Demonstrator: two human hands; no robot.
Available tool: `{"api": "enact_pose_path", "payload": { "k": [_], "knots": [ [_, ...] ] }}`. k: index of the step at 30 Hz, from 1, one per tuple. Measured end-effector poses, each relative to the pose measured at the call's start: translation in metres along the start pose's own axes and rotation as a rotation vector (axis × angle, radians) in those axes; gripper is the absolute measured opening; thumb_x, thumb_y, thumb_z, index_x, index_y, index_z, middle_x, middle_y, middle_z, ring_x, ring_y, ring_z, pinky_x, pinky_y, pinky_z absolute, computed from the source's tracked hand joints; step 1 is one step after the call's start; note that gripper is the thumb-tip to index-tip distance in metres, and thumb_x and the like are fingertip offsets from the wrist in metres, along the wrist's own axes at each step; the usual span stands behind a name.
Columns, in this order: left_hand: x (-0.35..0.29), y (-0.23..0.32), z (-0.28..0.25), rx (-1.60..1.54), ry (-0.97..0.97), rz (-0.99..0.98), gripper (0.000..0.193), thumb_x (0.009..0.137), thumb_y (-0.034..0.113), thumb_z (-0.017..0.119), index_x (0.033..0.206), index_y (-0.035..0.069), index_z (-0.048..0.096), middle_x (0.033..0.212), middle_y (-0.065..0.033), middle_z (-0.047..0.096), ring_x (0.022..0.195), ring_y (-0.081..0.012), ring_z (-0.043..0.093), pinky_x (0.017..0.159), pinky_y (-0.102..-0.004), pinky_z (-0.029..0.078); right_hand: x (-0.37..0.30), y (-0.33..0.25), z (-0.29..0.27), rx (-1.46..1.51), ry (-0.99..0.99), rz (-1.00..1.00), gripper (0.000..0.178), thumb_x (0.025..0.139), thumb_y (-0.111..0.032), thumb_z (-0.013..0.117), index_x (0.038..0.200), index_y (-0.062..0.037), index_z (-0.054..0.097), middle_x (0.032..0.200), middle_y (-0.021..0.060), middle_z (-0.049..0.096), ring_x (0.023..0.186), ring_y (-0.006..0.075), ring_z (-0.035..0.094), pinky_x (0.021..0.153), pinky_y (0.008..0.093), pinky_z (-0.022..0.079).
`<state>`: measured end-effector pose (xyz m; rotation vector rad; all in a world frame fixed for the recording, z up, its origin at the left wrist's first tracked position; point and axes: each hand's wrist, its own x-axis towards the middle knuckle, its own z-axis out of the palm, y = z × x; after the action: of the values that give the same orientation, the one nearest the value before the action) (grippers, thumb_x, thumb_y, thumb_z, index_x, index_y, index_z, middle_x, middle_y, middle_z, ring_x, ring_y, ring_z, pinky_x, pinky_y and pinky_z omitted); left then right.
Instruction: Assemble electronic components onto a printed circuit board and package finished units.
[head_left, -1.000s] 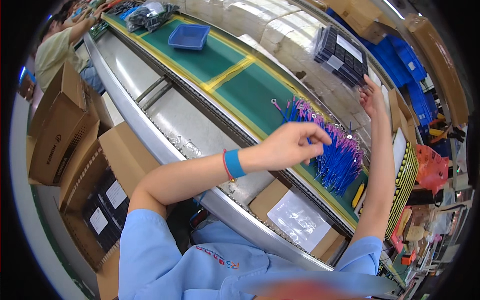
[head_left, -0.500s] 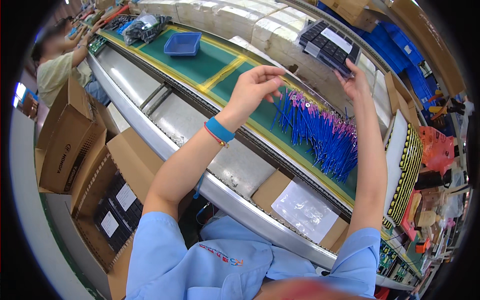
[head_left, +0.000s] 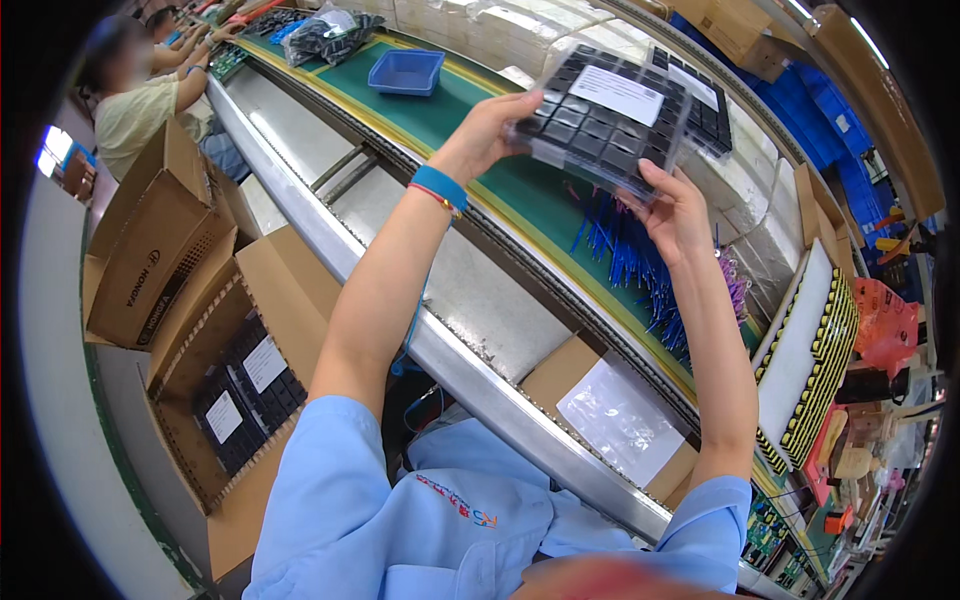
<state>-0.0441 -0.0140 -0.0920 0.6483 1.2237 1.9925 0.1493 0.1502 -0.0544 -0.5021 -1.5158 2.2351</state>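
A clear-wrapped tray of black square parts (head_left: 555, 128), with a white label on top, is held tilted above the green bench by both my hands. My left hand (head_left: 482, 138) grips its left corner, fingers closed on the edge. At the near right corner my right hand (head_left: 680, 215) pinches it with the thumb on top. Behind it, a second black tray (head_left: 718, 128) with a white label rests on white foam blocks (head_left: 745, 185). Underneath lies a heap of blue wires (head_left: 612, 232) with pink ends, partly hidden by the tray and my right hand.
A blue bin (head_left: 405, 75) stands on the bench beyond my left hand. At lower left an open carton (head_left: 185, 440) holds similar black trays. A flat carton with a plastic bag (head_left: 620, 415) lies on the near ledge. Yellow-black parts (head_left: 805, 385) line a white board at right. A person (head_left: 145, 105) works at upper left.
The black tray has come off the foam blocks toward me, uncovering another behind it. My left hand, empty before, now grips it too. The view has shifted slightly.
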Motion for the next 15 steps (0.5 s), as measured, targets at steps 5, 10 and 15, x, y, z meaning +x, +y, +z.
{"api": "enact_pose_path", "payload": {
  "k": [5, 10, 15],
  "knots": [
    [-0.006, 0.024, -0.026, 0.096, 0.014, -0.087, 0.033, 0.084, 0.013, 0.065, 0.112, -0.005, 0.059, 0.096, -0.0073, 0.066, 0.082, -0.0124, 0.064, 0.075, -0.0253, 0.051, -0.017, 0.02, 0.04, -0.015, -0.092, 0.08, 0.033, 0.085, -0.009, 0.064, 0.115, 0.001, 0.053, 0.11, 0.0101, 0.061, 0.097, 0.0186, 0.061, 0.087, 0.0355, 0.052],
    [-0.002, 0.028, -0.053, 0.191, 0.061, -0.034, 0.033, 0.084, 0.015, 0.066, 0.111, -0.003, 0.061, 0.096, -0.0065, 0.067, 0.082, -0.0114, 0.064, 0.074, -0.0234, 0.05, 0.004, 0.043, 0.044, 0.086, -0.138, 0.185, 0.03, 0.084, -0.006, 0.063, 0.111, 0.0019, 0.054, 0.111, 0.0111, 0.06, 0.1, 0.0207, 0.059, 0.092, 0.0382, 0.049],
    [0.008, 0.016, -0.06, 0.276, 0.112, -0.033, 0.047, 0.082, 0.015, 0.069, 0.122, -0.004, 0.056, 0.102, -0.0073, 0.066, 0.086, -0.0119, 0.063, 0.077, -0.024, 0.049, 0.007, 0.07, 0.036, 0.113, -0.083, 0.239, 0.027, 0.083, -0.004, 0.059, 0.109, -0.0005, 0.054, 0.11, 0.0102, 0.059, 0.106, 0.0212, 0.053, 0.095, 0.0401, 0.041]
  ]
}}
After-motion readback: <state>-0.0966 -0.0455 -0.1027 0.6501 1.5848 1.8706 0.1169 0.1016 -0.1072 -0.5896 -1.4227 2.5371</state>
